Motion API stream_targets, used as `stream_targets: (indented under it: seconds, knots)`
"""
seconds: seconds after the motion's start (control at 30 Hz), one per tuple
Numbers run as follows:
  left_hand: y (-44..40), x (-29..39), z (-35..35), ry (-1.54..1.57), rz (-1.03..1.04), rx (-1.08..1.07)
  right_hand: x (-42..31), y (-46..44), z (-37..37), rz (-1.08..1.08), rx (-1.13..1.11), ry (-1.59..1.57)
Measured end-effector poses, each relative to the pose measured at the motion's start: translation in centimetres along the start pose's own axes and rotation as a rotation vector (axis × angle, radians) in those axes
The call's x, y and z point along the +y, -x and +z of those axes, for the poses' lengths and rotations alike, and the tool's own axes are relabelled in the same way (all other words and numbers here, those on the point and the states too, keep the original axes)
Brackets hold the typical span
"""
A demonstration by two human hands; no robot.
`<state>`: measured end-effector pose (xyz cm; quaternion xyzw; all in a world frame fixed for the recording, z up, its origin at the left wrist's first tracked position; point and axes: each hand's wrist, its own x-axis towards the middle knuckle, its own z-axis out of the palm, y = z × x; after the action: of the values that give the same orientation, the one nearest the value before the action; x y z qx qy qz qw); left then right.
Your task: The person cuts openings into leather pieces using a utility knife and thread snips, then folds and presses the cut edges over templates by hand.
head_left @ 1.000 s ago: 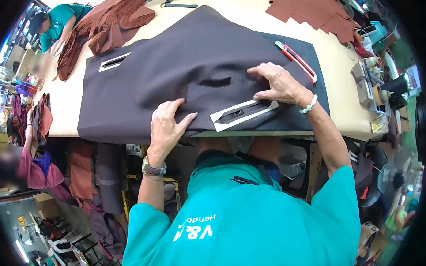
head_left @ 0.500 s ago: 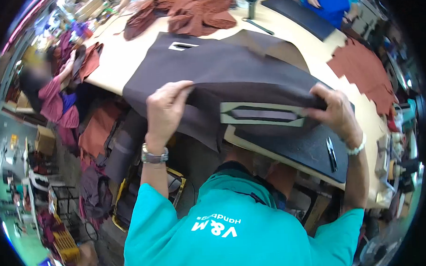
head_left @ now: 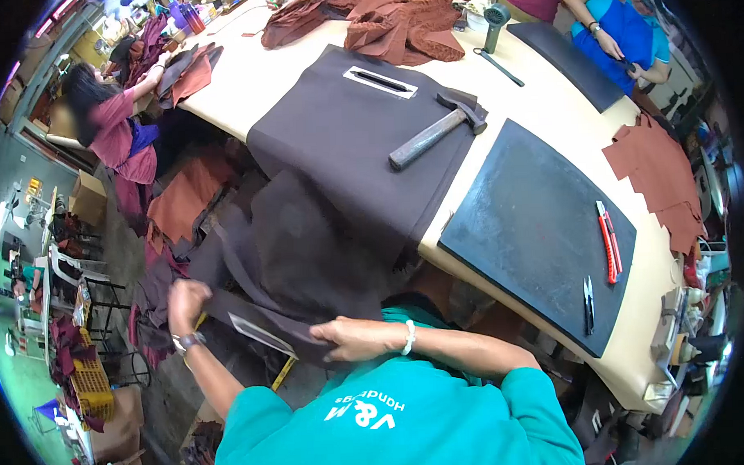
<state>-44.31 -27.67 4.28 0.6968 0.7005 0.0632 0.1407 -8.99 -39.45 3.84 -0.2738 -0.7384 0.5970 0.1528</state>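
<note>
Off the table's near left edge, a dark brown leather panel [head_left: 306,235] hangs in folds between my hands. My left hand [head_left: 188,304], with a watch at the wrist, is closed on its left part, slightly blurred. My right hand [head_left: 355,338], wearing a white bracelet, grips it further right. Between them a pale framed slot [head_left: 261,333] shows on the panel. Another dark sheet [head_left: 319,119] lies on the table with a similar framed slot [head_left: 379,82]. A hammer [head_left: 438,132] rests on that sheet.
A black board [head_left: 536,227] holds a red cutter [head_left: 610,240] and small snips [head_left: 588,305]. Rust-brown leather pieces [head_left: 402,26] are piled at the back, and more lie at the right [head_left: 657,173]. People stand at the left and far right of the table [head_left: 548,103].
Both hands have moved left and down, taking the panel off the table. The hammer and the red cutter now show, and much more of the black board.
</note>
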Motion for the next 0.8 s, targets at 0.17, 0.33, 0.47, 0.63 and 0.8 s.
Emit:
stream_targets:
  seconds: [0.17, 0.33, 0.47, 0.63, 0.8]
  knots:
    - [-8.0, 12.0, -9.5, 0.327, 0.509, 0.441, -5.2, 2.7, -6.4, -0.211, 0.420, -0.231]
    - [-19.4, 24.2, -9.7, 0.129, 0.688, 0.498, -3.9, 7.8, -15.5, -0.085, 0.933, -0.203]
    - [-27.8, 31.9, -4.4, 0.113, 0.807, 0.494, 0.5, 10.1, -21.3, 0.093, 1.313, -0.086]
    - [-33.6, 38.0, 1.1, -0.066, 0.634, 0.478, 4.0, 10.3, -25.8, 0.264, 1.519, 0.019]
    - [-37.5, 40.5, 4.0, -0.063, 0.589, 0.467, 6.4, 9.6, -29.0, 0.347, 1.564, 0.383]
